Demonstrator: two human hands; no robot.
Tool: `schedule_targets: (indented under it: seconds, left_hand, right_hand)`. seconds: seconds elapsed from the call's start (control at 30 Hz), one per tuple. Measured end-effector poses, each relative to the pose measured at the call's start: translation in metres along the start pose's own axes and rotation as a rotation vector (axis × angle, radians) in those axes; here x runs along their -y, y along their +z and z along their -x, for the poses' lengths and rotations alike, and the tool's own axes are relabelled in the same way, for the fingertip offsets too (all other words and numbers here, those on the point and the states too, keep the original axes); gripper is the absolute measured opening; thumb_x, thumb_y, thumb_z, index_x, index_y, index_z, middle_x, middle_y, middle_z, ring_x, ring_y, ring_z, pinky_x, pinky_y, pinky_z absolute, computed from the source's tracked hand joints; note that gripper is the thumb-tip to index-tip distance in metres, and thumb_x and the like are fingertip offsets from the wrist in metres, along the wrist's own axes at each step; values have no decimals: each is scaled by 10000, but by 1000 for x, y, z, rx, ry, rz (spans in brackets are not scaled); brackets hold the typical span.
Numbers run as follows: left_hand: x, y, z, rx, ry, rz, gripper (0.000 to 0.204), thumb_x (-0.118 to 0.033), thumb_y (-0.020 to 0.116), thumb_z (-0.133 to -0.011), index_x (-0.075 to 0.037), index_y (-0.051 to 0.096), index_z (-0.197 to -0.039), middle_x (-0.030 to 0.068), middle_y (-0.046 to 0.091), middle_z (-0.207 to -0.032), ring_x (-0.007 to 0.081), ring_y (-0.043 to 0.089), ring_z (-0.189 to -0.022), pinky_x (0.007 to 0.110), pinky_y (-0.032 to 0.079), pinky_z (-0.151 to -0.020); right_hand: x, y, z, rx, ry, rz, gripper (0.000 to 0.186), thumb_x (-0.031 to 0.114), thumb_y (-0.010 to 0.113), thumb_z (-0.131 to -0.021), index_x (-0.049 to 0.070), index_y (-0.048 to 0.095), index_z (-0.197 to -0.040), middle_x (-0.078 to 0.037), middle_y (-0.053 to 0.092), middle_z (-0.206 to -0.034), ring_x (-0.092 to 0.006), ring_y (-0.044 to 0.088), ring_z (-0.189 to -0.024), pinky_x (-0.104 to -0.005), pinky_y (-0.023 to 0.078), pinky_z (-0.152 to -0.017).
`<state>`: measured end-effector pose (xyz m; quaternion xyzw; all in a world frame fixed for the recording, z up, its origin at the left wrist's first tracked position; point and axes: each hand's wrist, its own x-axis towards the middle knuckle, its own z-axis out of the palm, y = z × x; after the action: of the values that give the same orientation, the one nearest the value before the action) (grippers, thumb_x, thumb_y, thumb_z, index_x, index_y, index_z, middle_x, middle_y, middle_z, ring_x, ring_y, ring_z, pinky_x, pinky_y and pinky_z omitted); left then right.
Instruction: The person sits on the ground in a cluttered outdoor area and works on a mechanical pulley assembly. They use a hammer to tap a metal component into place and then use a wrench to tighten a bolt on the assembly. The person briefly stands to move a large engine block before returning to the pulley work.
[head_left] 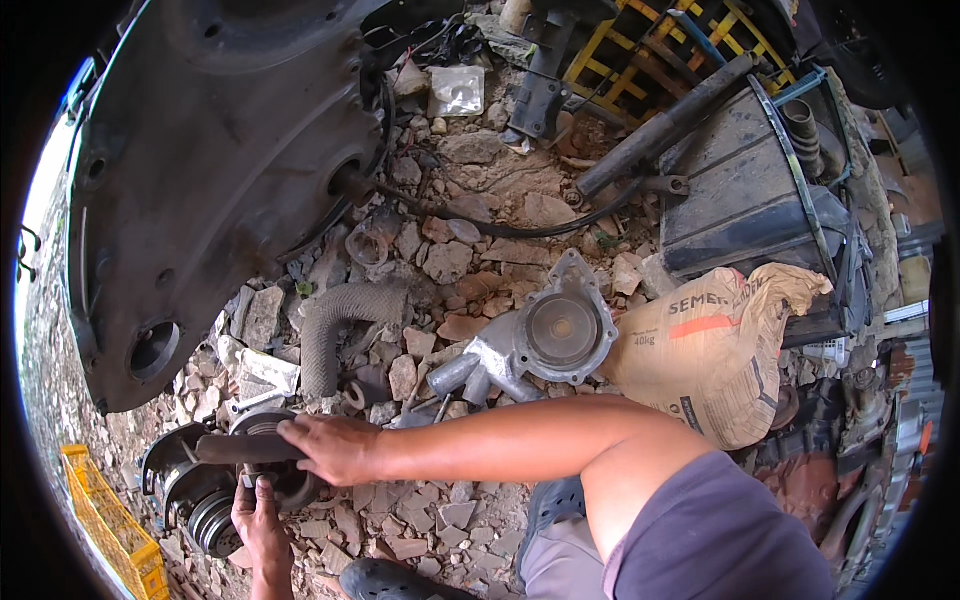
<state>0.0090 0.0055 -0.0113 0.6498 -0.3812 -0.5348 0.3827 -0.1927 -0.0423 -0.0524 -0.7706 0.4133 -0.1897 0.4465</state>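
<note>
A worker's right hand (pixel 335 450) closes over the near end of a dark bar (pixel 228 449), while the left hand (pixel 262 525) comes up from below, thumb raised, fingertips close under the bar; whether it pinches anything cannot be told from here. The pulley assembly (pixel 212 520) sits just beside and beneath both hands, on ground strewn with broken stone (pixel 440 520). The step in hand looks to be working the bar against that assembly, and the next move would seem to call for a firm right grip, with the left bracing the part. The right forearm (pixel 480 440) lies nearly level across the scene, elbow bent beneath a dark sleeve (pixel 715 535); the left wrist points upward. Beyond the hands rest a bent, ribbed hose (pixel 335 330), a silvery housing (pixel 490 360) with a round face, and a tan paper sack (pixel 685 350). A yellow crate (pixel 110 525) stands to the left; a large dark panel (pixel 230 150) looms above.
</note>
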Motion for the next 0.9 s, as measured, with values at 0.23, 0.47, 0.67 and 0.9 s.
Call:
schedule_targets:
  seconds: [0.23,0.47,0.67,0.9]
  left_hand:
    - [8,-7,-1,-15,25,-30,337,-212,614,-945,4,566,-1198,18,632,-962,74,547,-768,221,450,-681]
    - [1,-13,-2,9,-37,37,309,-221,613,-945,-36,582,-1191,-4,632,-952,40,523,-716,201,434,-627]
    - [1,2,2,-12,-26,0,283,-234,610,-947,-45,600,-1157,-15,629,-906,42,506,-688,197,419,-611]
    - [-5,-8,6,-61,-74,-17,331,-265,624,-935,-57,595,-1191,-18,623,-925,57,531,-751,216,429,-659]
  right_hand:
    - [14,-29,11,-6,96,-82,500,212,574,-916,-36,367,-1298,-219,510,-1081,-336,576,-971,-401,510,-824]
    - [-15,-39,5,25,60,125,524,279,519,-955,-7,354,-1362,-217,517,-1105,-326,602,-883,-404,518,-791]
    - [-2,-33,4,-145,-123,74,552,255,558,-932,-45,371,-1355,-237,513,-1160,-382,583,-1000,-439,498,-859]
    - [-12,-59,5,25,93,157,557,283,563,-930,-32,385,-1354,-222,532,-1178,-368,608,-959,-438,507,-829]
